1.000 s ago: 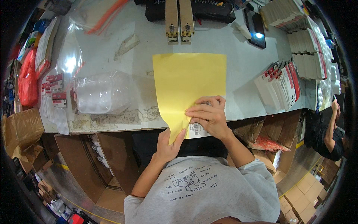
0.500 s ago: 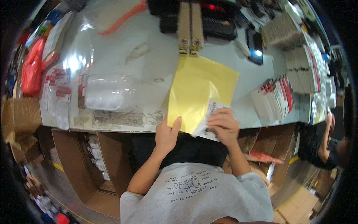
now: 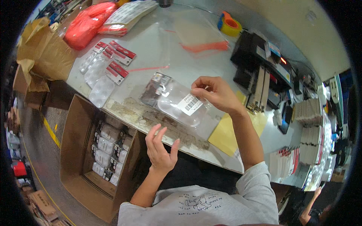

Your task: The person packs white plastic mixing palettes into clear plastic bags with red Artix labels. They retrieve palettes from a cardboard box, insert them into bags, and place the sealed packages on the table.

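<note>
My right hand (image 3: 213, 92) pinches the upper corner of a white barcode label (image 3: 190, 104). The label lies over a clear plastic bag (image 3: 179, 113) that holds a translucent tray with round wells and a dark card end; whether it is stuck down I cannot tell. My left hand (image 3: 162, 148) is open at the table's front edge, fingers spread, just short of the bag and touching nothing. To the right, under my right forearm, the yellow sheet (image 3: 225, 135) lies on the table, partly hidden by the arm.
Several carded clear trays (image 3: 102, 90) lie at the left, near a red plastic bag (image 3: 88, 26). Below the left table edge stands a cardboard box (image 3: 77, 150) with packed trays inside. A black printer (image 3: 260, 56), a phone (image 3: 285, 116) and card stacks (image 3: 309, 113) are at the right.
My view has turned left. The yellow sheet has left my left hand and lies on the table. My right hand has carried the label from the sheet over to the bagged tray.
</note>
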